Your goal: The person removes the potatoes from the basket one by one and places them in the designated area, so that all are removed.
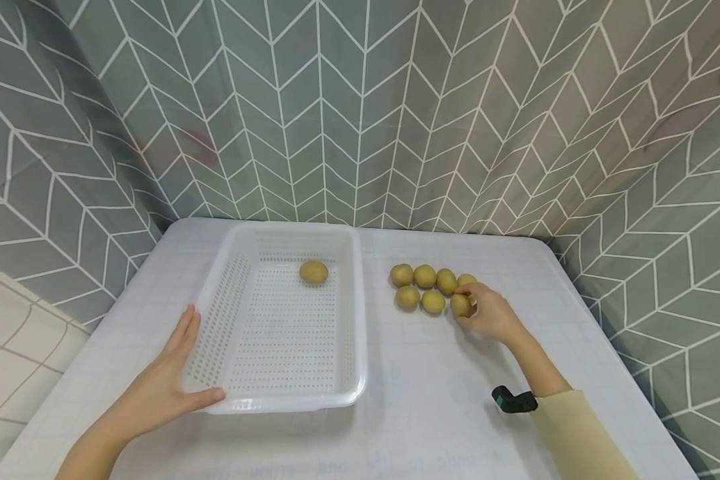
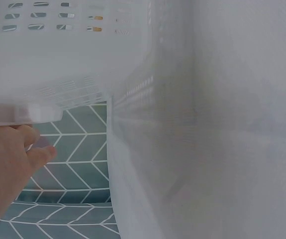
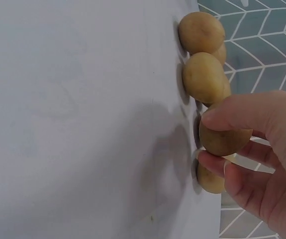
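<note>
A white perforated plastic basket [image 1: 361, 320] stands on the left half of the table, with one potato [image 1: 314, 271] lying near its far right corner. My left hand [image 1: 156, 393] rests against the basket's near left corner, fingers straight along the side and thumb by the front rim. To the right of the basket, several potatoes [image 1: 425, 277] lie in two short rows. At the right end of the nearer row, my right hand [image 1: 493, 315] pinches a potato [image 3: 225, 141] between thumb and fingers. Whether that potato still touches the table is unclear.
A white cloth with faint printing covers the table [image 1: 420, 393]. Grey curtains [image 1: 348, 133] with a white chevron pattern hang behind and at both sides. A black device [image 1: 513, 400] sits at my right wrist, beside the pale yellow sleeve [image 1: 576, 433].
</note>
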Available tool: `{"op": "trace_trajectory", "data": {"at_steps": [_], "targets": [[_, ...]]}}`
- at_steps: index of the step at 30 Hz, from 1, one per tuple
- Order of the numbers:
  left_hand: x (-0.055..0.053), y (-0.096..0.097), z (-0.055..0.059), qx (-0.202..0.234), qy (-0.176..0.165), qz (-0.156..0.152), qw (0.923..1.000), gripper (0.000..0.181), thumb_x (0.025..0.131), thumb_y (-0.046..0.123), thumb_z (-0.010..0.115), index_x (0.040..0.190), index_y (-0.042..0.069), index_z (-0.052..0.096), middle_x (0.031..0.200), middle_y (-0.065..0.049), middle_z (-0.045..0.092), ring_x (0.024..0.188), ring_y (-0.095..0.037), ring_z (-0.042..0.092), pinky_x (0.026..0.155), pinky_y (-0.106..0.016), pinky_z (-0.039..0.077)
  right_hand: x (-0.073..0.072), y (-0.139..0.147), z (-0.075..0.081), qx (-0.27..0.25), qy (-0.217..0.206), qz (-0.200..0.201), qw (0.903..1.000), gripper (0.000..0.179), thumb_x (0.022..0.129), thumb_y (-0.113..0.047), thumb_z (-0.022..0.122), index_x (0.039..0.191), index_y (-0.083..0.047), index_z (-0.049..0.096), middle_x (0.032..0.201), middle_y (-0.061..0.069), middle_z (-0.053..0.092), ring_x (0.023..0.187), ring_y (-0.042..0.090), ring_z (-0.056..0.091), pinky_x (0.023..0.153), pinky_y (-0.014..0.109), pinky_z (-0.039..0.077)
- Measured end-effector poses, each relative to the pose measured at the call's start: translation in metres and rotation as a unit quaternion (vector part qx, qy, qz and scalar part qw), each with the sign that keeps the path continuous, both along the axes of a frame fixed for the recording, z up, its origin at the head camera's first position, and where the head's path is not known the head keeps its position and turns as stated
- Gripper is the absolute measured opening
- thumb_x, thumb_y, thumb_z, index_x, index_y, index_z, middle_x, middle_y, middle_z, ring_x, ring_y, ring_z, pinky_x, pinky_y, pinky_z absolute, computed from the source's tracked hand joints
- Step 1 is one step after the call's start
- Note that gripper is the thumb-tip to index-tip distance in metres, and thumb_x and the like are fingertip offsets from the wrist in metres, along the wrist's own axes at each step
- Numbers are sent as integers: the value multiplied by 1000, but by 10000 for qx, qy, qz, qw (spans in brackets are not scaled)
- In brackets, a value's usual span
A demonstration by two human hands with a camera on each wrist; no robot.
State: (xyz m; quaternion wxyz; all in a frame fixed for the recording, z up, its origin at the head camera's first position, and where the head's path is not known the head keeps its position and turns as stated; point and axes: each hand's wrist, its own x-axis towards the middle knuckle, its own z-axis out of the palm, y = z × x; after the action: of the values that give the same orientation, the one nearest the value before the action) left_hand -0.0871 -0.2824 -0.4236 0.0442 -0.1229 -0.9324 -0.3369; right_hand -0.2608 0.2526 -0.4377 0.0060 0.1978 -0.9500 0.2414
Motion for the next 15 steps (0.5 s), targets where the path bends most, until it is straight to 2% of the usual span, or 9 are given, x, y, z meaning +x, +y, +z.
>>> {"op": "trace_trajectory", "data": {"at_steps": [3,7,10,15], "targets": [[0,0,0,10,-10,-6,10000,127,68,35,85,154,7,-4,161,-6,-11,141,-48,7,95,-74,23,-1,-3,-2,94,12,-81,9999,51,71,-2,78,117,5,57,107,20,63,84,30,62,71,43,53],[-1,-1,1,23,18,-30,10000,128,67,35,86,154,6,-3,161,-7,-11,141,-49,9,93,-75,25,0,-7,-6,152,-222,-207,9994,50,71,-4,79,115,3,56,102,16,64,79,24,60,69,39,50],[-1,-1,1,6,37,-32,10000,128,67,35,86,154,6,-2,161,-7,-11,141,-49,9,92,-75,27,1,-10,-7,121,-328,-193,9992,50,72,-5,79,116,3,56,106,17,64,78,22,60,69,37,50],[-1,-1,1,-22,73,-28,10000,128,67,36,86,154,6,-3,161,-7,-10,141,-48,9,93,-74,27,1,-13,-6,89,-254,-181,9995,50,73,-6,80,115,4,57,110,18,64,77,21,61,70,38,51]]}}
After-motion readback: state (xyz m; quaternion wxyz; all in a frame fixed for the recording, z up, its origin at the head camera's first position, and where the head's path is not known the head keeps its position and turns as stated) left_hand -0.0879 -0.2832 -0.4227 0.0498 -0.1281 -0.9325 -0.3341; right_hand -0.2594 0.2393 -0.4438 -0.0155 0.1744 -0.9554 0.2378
